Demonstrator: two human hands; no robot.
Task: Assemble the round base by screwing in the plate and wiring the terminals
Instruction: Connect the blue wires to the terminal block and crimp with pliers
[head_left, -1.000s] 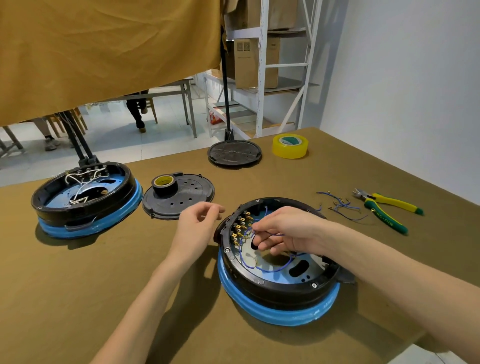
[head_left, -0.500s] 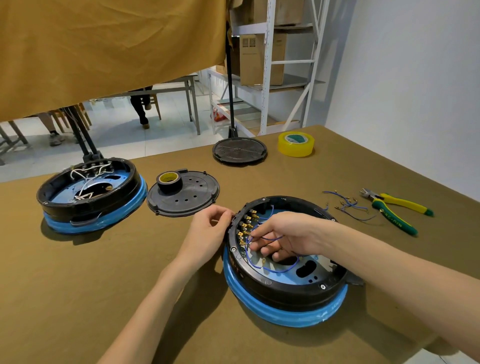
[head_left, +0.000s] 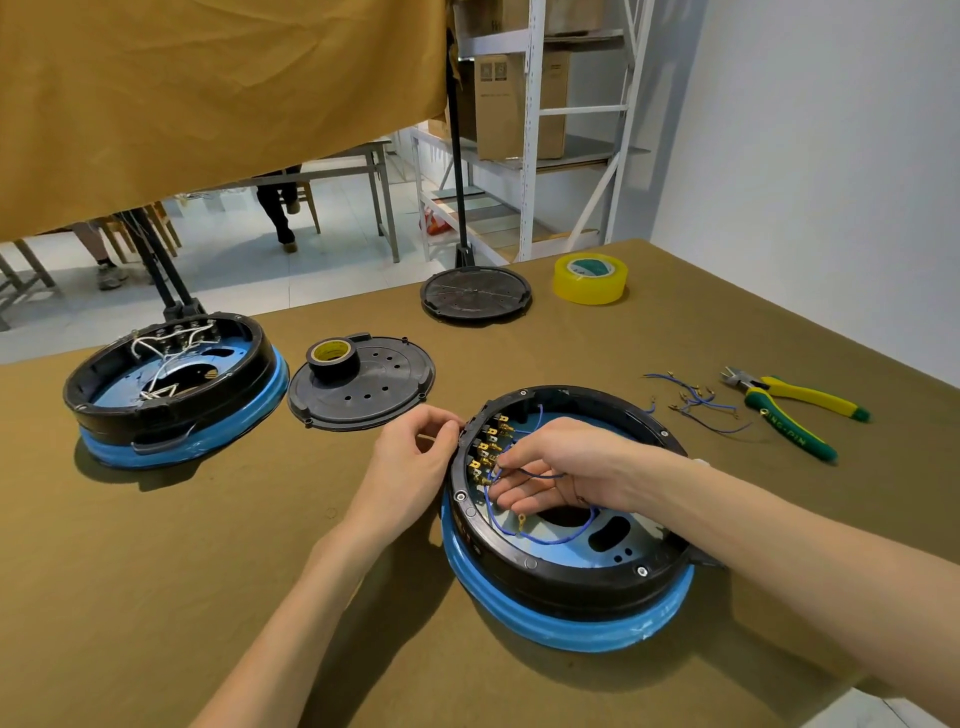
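The right grip (head_left: 550, 467) is pinching a blue wire (head_left: 540, 538) beside the brass terminals (head_left: 488, 452); the left grip (head_left: 415, 457), fingers curled, is steadying the rim of the round base (head_left: 566, 587) sitting on the surface (head_left: 156, 571).

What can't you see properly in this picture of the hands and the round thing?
- Head view: the right hand covers part of the near round base, so which terminal its blue wire goes to is hidden.
- Left hand: its curled fingers hide what, if anything, they pinch at the rim.
- Lettering on the pliers: too small to read.
- People past the hanging cloth: only legs show.
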